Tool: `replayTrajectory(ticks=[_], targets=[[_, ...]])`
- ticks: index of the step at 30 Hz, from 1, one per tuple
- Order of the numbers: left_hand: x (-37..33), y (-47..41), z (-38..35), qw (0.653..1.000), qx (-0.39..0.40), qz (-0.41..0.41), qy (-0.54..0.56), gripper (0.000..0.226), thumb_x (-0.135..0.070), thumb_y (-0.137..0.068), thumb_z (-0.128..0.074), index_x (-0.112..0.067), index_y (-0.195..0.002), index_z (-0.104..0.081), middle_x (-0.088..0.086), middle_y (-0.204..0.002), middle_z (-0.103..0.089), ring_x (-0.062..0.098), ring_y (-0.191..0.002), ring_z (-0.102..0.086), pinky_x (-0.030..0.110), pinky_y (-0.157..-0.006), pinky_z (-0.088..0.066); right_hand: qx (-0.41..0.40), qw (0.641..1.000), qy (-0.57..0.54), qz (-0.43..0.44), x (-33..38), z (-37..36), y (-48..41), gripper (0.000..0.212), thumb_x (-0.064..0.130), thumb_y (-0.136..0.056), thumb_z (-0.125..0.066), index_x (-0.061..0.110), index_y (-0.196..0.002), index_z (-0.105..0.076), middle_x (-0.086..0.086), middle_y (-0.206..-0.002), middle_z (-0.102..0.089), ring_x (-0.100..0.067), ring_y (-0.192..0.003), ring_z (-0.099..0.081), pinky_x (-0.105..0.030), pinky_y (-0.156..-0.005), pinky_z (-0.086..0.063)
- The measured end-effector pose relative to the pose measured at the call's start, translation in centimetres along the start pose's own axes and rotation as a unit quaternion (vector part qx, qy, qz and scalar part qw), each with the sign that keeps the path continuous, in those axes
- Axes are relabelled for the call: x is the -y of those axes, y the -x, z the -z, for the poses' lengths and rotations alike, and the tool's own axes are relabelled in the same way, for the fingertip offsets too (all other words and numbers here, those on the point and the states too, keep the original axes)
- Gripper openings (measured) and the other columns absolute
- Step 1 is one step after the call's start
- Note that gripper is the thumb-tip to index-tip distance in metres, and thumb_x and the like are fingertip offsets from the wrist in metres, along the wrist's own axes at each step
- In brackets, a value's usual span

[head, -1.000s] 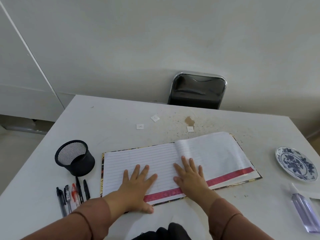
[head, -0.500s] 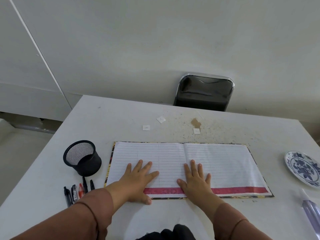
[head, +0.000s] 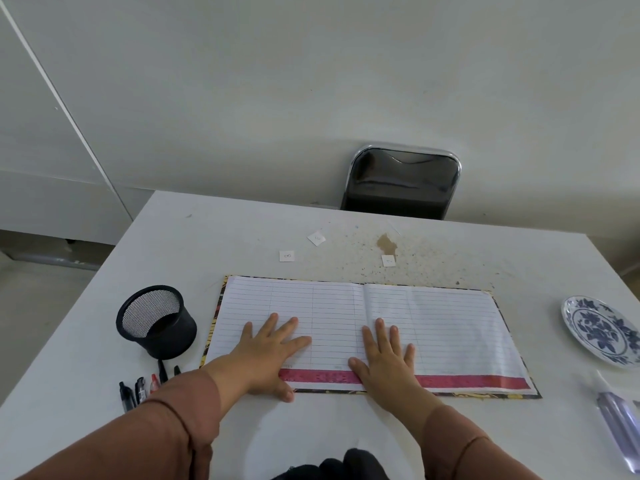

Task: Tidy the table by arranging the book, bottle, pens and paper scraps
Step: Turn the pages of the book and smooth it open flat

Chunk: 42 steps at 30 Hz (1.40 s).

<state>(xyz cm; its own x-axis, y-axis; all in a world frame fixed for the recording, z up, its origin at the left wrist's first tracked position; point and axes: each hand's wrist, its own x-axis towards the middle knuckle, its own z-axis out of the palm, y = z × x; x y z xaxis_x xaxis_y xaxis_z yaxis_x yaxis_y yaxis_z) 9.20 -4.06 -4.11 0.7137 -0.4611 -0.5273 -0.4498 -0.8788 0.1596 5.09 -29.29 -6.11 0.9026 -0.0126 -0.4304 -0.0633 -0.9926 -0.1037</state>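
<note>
A lined book (head: 446,327) lies open flat on the white table (head: 207,237), square to its front edge. My left hand (head: 266,351) rests flat on the left page, fingers spread. On the right page near the spine, my right hand (head: 384,358) lies flat too. Several pens (head: 138,389) lie at the left, partly under my sleeve. Three paper scraps sit beyond the book: one (head: 286,256), another (head: 316,238) and a third (head: 388,260). A clear purple bottle (head: 620,427) lies at the right edge.
A black mesh pen cup (head: 156,323) stands left of the book. A blue and white plate (head: 599,330) sits at the right. A black chair (head: 401,183) stands behind the table. A brown stain (head: 386,242) marks the table's far middle.
The right pages, raised and curved a second ago, now lie flat. The book has turned square to the table edge. Both hands stay flat on its pages.
</note>
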Motion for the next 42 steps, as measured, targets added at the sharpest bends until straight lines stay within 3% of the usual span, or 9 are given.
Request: replayTrajectory(ticks=[14,19,22,27,42], targets=[[-0.1,0.3,0.3,1.000,0.013,0.000,0.007,0.105,-0.066,-0.068,-0.062,-0.049,-0.145,0.007,-0.010,-0.157,0.026,0.027,-0.142,0.031,0.062,-0.110,0.012,-0.005,1.000,0.004,0.014,-0.5,0.0,0.0,0.075,0.066,-0.090,-0.015,0.029,-0.148,0.017,-0.001,-0.156,0.028,-0.029,-0.142,0.026,-0.051,-0.112,0.014],[-0.2,0.1,0.4,1.000,0.001,0.003,0.002,0.090,-0.078,-0.075,-0.040,-0.045,-0.147,0.004,-0.006,-0.159,0.021,0.029,-0.144,0.024,0.062,-0.113,0.008,-0.004,1.000,0.002,0.007,-0.2,0.3,0.2,0.075,0.065,-0.091,-0.015,0.027,-0.148,0.015,-0.002,-0.157,0.026,-0.029,-0.143,0.024,-0.052,-0.114,0.011],[-1.0,-0.3,0.3,0.999,-0.024,0.018,0.027,0.083,-0.075,-0.082,-0.030,-0.038,-0.149,0.000,0.000,-0.160,0.016,0.029,-0.146,0.021,0.055,-0.114,0.011,-0.025,0.999,-0.031,-0.011,0.5,0.7,0.5,0.072,0.063,-0.092,-0.016,0.028,-0.149,0.012,-0.003,-0.158,0.024,-0.029,-0.144,0.023,-0.051,-0.115,0.010],[-3.0,-1.4,0.2,0.996,-0.064,0.034,0.049,0.079,-0.069,-0.086,-0.026,-0.031,-0.151,-0.002,0.004,-0.161,0.012,0.030,-0.146,0.018,0.051,-0.115,0.011,-0.053,0.996,-0.055,-0.037,1.7,0.8,1.1,0.071,0.061,-0.093,-0.017,0.027,-0.149,0.011,-0.004,-0.157,0.024,-0.027,-0.144,0.024,-0.048,-0.114,0.012],[-10.1,-1.9,1.5,0.997,-0.048,0.000,0.059,0.074,-0.064,-0.091,-0.023,-0.026,-0.151,-0.005,0.006,-0.161,0.008,0.030,-0.147,0.015,0.052,-0.118,0.008,-0.061,0.995,-0.064,-0.042,-0.3,0.4,4.0,0.070,0.058,-0.095,-0.023,0.024,-0.151,0.000,-0.008,-0.159,0.016,-0.032,-0.145,0.018,-0.049,-0.117,0.006]])
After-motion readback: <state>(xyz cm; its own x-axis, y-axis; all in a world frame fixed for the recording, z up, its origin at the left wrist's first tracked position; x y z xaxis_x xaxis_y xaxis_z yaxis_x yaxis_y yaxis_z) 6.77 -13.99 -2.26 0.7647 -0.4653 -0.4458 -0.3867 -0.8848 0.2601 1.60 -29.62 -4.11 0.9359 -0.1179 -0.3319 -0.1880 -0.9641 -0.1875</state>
